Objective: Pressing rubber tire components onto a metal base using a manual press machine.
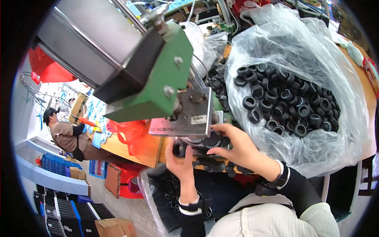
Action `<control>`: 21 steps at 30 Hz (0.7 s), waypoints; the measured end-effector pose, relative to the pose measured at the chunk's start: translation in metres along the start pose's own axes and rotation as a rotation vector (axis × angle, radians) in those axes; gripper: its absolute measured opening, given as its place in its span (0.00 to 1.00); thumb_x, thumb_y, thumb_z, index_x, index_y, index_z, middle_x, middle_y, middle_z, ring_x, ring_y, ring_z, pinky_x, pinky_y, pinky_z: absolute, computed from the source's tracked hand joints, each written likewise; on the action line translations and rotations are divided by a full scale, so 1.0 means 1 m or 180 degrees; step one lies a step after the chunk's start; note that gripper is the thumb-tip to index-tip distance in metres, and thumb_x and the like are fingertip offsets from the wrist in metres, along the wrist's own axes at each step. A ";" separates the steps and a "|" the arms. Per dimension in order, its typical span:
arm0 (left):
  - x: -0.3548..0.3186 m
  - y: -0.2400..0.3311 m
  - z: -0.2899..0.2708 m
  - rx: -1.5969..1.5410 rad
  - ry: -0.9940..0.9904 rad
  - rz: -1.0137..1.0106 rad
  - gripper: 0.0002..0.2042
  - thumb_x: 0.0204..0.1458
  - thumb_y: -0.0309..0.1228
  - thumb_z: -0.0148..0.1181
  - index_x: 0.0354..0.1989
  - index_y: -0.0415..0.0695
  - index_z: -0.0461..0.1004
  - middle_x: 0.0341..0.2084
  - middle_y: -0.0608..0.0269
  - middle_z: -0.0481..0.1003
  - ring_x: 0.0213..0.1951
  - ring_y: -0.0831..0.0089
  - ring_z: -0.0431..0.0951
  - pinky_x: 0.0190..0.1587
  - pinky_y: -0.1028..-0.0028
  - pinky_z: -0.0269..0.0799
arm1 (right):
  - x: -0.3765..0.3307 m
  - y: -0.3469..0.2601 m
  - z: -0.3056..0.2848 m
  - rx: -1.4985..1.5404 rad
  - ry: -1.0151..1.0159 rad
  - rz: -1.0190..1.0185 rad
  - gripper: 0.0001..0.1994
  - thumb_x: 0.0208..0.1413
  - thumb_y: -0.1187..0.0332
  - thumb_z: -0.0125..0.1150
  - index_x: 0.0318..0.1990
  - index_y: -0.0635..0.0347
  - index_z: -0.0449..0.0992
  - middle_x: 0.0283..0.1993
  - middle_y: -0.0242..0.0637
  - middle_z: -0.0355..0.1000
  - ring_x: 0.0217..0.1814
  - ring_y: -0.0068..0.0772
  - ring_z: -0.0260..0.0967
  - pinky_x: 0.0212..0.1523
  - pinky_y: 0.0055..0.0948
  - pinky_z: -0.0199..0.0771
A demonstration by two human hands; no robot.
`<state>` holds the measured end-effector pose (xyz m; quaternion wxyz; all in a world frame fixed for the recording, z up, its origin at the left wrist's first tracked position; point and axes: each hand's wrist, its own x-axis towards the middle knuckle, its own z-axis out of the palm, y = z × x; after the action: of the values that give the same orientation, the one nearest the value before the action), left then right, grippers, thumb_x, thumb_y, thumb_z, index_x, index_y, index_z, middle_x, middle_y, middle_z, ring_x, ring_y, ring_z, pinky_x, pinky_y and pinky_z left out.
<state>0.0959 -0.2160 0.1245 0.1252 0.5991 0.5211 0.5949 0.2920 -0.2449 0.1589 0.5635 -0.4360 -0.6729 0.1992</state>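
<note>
Under the metal plate (199, 106) of a green press (154, 85), both my hands are closed round small black parts. My left hand (182, 169) grips a small black toy tyre (179, 148) between thumb and fingers, left of the pressing spot. My right hand (239, 147) holds a black wheel (213, 141) with raised lettering on its side, between thumb and forefinger, just below the plate's lower edge. The plate hides part of the fixture and some fingertips. More black wheels (215, 164) lie along the table edge beneath my hands.
A large clear plastic bag (268, 35) full of black tyres (304, 110) lies open at the right. Below the table edge stands a lined bin (152, 185) with small black rings. A red plastic bag (132, 136) lies left; a seated person (69, 136) works farther off.
</note>
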 end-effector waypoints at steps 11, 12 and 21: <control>-0.042 -0.108 -0.078 0.1168 -0.0227 -0.0339 0.29 0.54 0.33 0.59 0.62 0.32 0.59 0.60 0.40 0.60 0.63 0.49 0.58 0.65 0.60 0.49 | 0.031 -0.010 0.029 -0.0417 -0.0689 0.0566 0.26 0.46 0.63 0.67 0.51 0.66 0.68 0.45 0.48 0.71 0.48 0.53 0.69 0.46 0.42 0.72; -0.028 -0.099 -0.063 0.0999 -0.0404 -0.0150 0.26 0.55 0.31 0.57 0.61 0.32 0.60 0.60 0.40 0.61 0.63 0.49 0.59 0.65 0.60 0.51 | 0.025 -0.011 0.023 -0.0463 -0.0680 0.0589 0.26 0.46 0.63 0.67 0.51 0.66 0.68 0.45 0.48 0.71 0.48 0.53 0.69 0.46 0.42 0.72; 0.015 -0.158 0.062 -0.0920 -0.1573 -0.0521 0.15 0.58 0.26 0.49 0.53 0.34 0.69 0.48 0.52 0.72 0.49 0.64 0.73 0.53 0.67 0.67 | -0.021 0.061 -0.088 -0.1823 0.0075 0.0609 0.25 0.46 0.68 0.67 0.53 0.63 0.68 0.52 0.45 0.68 0.54 0.49 0.65 0.54 0.39 0.67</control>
<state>0.0689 -0.1079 -0.0044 0.3798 0.6578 0.4312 0.4869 0.3956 -0.2479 0.1252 0.4040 -0.6409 -0.6509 0.0484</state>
